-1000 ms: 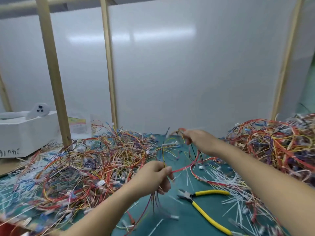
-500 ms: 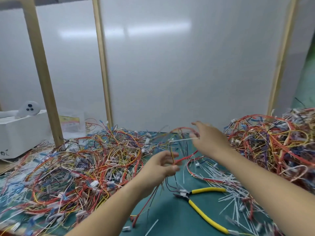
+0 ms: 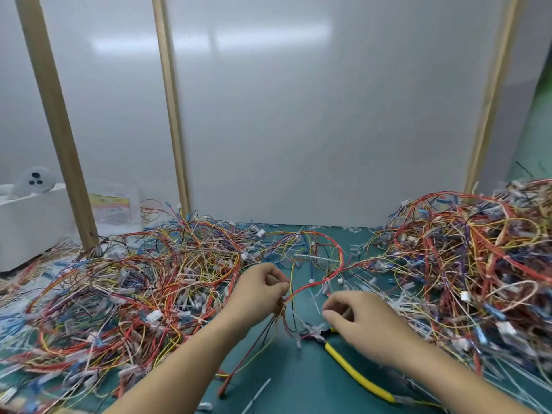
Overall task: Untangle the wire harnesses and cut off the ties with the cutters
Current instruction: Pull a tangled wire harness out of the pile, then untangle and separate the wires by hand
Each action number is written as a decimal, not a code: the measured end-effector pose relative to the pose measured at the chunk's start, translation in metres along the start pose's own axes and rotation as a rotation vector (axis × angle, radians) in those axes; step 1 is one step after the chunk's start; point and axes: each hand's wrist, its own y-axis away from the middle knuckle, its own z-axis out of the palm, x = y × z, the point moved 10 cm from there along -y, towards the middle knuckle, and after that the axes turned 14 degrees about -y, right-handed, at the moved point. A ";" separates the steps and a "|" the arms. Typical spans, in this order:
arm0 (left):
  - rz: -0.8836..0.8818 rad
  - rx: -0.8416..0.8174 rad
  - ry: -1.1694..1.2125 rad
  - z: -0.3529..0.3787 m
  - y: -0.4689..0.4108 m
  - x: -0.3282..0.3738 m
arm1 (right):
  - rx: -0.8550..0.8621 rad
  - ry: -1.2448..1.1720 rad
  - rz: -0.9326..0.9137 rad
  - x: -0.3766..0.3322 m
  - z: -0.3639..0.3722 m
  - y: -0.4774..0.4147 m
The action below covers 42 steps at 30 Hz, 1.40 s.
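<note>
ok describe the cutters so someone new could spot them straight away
Start on the bare green mat between the left wire heap and the right wire heap. Just below the right hand lie the cutters, slanting toward the lower right, partly hidden by that hand. Their thick, straight, bright yellow handle stands out from the thin, curly wires around it.

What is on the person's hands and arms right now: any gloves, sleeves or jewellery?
Nothing worn shows. The left hand and right hand are bare, with no gloves, rings or tape. The left forearm and right forearm are bare as far as the picture's lower edge: no sleeve, watch or wristband in view.
</note>
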 end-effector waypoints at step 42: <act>0.239 -0.511 0.209 0.083 -0.001 0.043 | 0.192 -0.292 -0.254 0.009 -0.035 0.007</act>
